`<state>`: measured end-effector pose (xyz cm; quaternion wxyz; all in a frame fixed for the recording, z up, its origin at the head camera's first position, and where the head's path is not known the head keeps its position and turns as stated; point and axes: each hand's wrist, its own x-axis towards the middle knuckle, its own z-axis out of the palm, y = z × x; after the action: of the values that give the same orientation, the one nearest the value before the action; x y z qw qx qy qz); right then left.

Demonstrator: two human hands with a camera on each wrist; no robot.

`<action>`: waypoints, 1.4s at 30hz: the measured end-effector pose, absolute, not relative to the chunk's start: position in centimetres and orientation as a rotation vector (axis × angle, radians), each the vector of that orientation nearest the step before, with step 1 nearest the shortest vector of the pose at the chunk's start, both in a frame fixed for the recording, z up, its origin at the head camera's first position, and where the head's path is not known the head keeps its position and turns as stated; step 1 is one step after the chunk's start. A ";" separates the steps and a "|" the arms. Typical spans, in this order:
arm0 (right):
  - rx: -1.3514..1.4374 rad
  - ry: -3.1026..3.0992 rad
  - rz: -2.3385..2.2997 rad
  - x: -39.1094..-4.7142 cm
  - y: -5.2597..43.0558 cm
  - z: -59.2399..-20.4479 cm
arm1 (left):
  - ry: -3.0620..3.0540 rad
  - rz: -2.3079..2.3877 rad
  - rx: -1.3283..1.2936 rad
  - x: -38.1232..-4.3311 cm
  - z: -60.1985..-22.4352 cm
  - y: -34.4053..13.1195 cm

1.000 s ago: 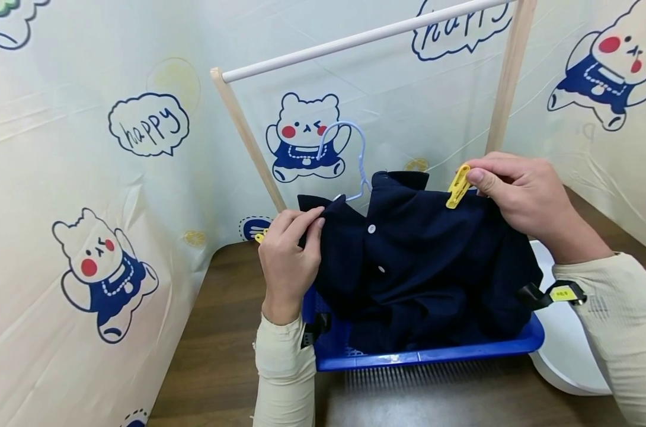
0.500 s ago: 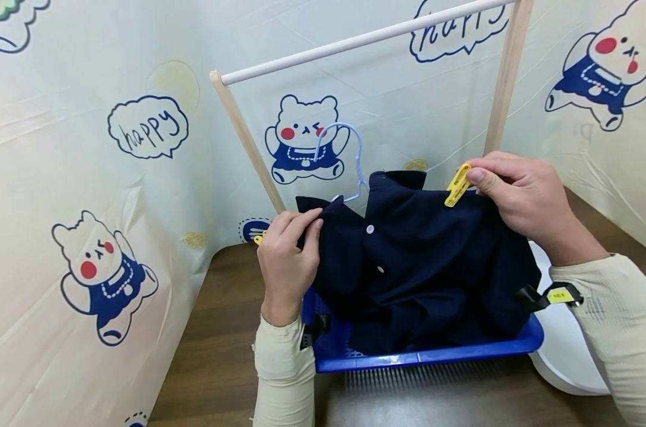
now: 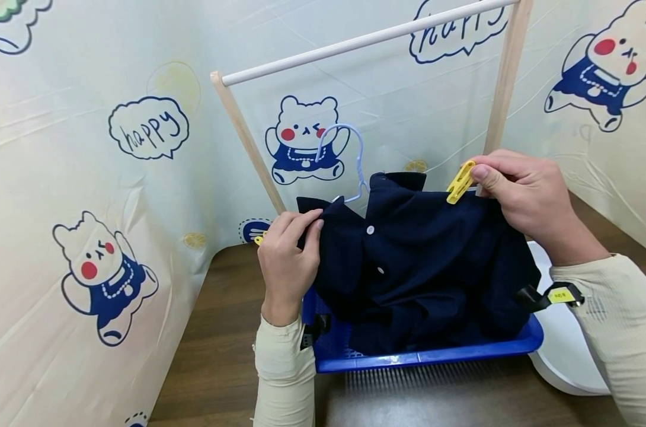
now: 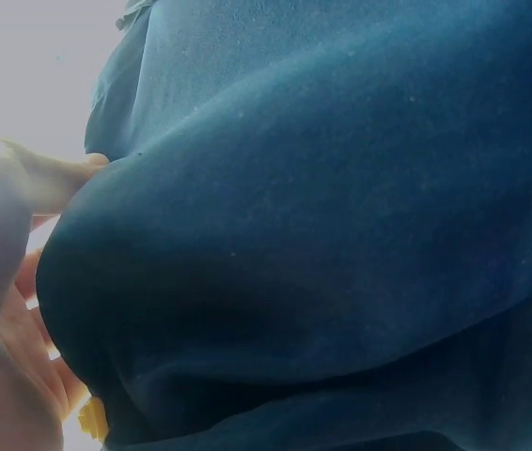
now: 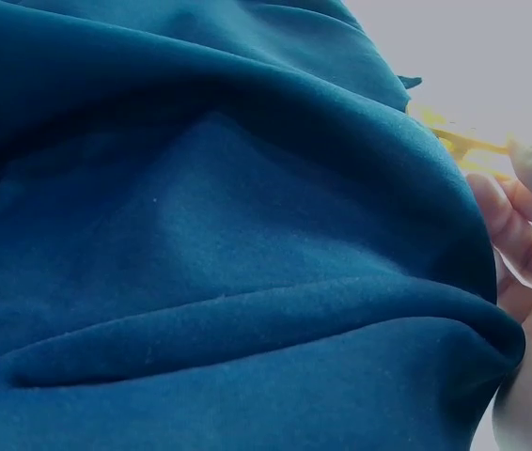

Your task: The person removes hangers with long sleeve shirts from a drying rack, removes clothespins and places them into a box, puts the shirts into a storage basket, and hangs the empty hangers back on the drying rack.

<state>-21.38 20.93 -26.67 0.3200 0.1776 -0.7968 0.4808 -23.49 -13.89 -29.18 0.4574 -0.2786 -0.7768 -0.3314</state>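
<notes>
A dark navy button-up shirt hangs on a light-blue hanger, its hook rising from the collar. My left hand pinches the shirt's shoulder beside the collar between thumb and fingers. In my right hand is a yellow clothespin, pinched at its handle end, with its tip at the top edge of the other shoulder. The right wrist view shows that clothespin at the edge of the cloth. Another yellow clip peeks out behind my left hand; most of it is hidden.
Beneath the shirt, a blue plastic basket holds its lower part on the brown wooden table. A rack with a white rod and wooden posts stands behind. A white rounded object lies at the right.
My right hand and its clothespin have shifted slightly up and to the right at the shoulder edge. The left hand stays on the shirt.
</notes>
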 end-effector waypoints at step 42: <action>0.450 -2.079 1.378 -21.2 20.9 -26.3 | -1.926 -0.803 -0.672 -23.5 -29.2 -14.1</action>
<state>-21.21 20.85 -26.25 0.2991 0.1693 -0.7827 0.5189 -23.45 -14.06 -29.22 0.4568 -0.2727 -0.7815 -0.3259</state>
